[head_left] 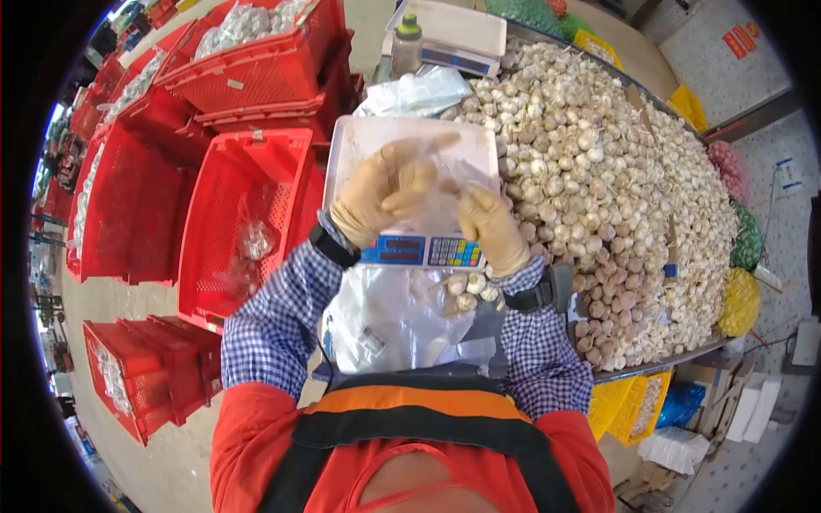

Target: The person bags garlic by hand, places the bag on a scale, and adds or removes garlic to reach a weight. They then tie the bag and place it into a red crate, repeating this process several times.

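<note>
Both my hands wear tan gloves above the white scale (pixel 346 154), whose keypad and display face me. My left hand (pixel 389 188) is over the left half of the plate, index finger stretched out to the right, the other fingers curled. My right hand (pixel 492 227) is at the plate's right edge, fingers pinched at a clear plastic bag (pixel 470 175) that is hard to make out. Flat clear bags (pixel 385 321) lie below the scale, with several garlic bulbs (pixel 466 295) beside them. The big heap of garlic (pixel 590 154) rises to the right.
A red crate (pixel 201 231) holding a few bagged items stands left of the scale. More red crates (pixel 248 77) are stacked behind it. Past the scale are plastic packs (pixel 415 92), a bottle (pixel 408 44) and a second scale (pixel 462 30). Yellow crates (pixel 637 406) stand at the lower right.
</note>
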{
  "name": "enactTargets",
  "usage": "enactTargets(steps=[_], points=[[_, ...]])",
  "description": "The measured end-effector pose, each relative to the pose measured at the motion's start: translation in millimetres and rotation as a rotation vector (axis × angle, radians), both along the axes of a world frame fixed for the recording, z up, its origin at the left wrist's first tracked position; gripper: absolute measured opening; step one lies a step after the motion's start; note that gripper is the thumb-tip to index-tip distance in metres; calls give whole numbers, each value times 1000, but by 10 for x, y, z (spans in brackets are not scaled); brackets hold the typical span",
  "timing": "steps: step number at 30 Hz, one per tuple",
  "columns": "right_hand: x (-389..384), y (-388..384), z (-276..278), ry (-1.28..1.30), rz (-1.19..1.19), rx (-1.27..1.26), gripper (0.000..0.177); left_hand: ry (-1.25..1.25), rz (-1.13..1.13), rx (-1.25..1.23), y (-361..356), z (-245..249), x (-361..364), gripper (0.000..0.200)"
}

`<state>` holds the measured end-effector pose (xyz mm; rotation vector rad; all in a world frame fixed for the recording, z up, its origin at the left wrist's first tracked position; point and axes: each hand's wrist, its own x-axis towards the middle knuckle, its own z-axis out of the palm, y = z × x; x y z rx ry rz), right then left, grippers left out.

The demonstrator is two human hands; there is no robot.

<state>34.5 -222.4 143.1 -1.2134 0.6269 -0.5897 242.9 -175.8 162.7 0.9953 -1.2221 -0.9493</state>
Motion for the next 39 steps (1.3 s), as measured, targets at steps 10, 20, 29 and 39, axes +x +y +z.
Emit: enactTargets(steps=[10, 20, 29, 39], points=[[50, 475, 698, -16, 129, -530, 34, -602, -179, -78, -49, -612, 154, 26], [-918, 851, -473, 416, -273, -57, 27, -602, 702, 403, 1781, 55, 1993, 23], [-764, 1486, -1847, 709, -152, -305, 19, -1234, 58, 597, 1637, -1455, 629, 33], [-738, 1464, -1910, 626, -139, -262, 11, -1519, -429, -31, 1607, -1688, -556, 14]])
